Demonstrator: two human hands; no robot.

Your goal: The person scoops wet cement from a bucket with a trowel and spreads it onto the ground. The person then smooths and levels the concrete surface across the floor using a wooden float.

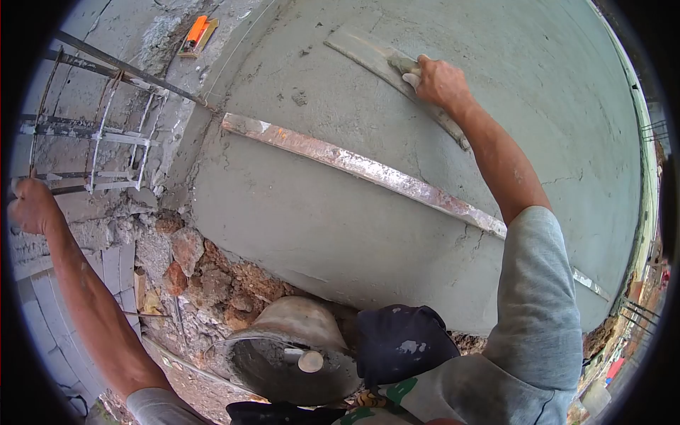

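Observation:
Wet grey cement (pixel 283 219) covers the wide slab in front of me. My right hand (pixel 438 81) is closed round the handle of a long flat float (pixel 379 62), whose blade lies on the cement in the upper middle. Below it a long, cement-smeared metal straightedge (pixel 340 157) lies slantwise across the slab and passes under my right arm. At the far left my left hand (pixel 34 205) is closed at the end of the rebar cage (pixel 106 134), its fingers on a bar.
An orange tool (pixel 197 30) lies on the ledge at the upper left. Near my legs stands a bucket (pixel 301 319) with cement and a tool inside. Broken rocks (pixel 212 276) line the slab's near edge. Rebar ends (pixel 641 312) stick out at the right.

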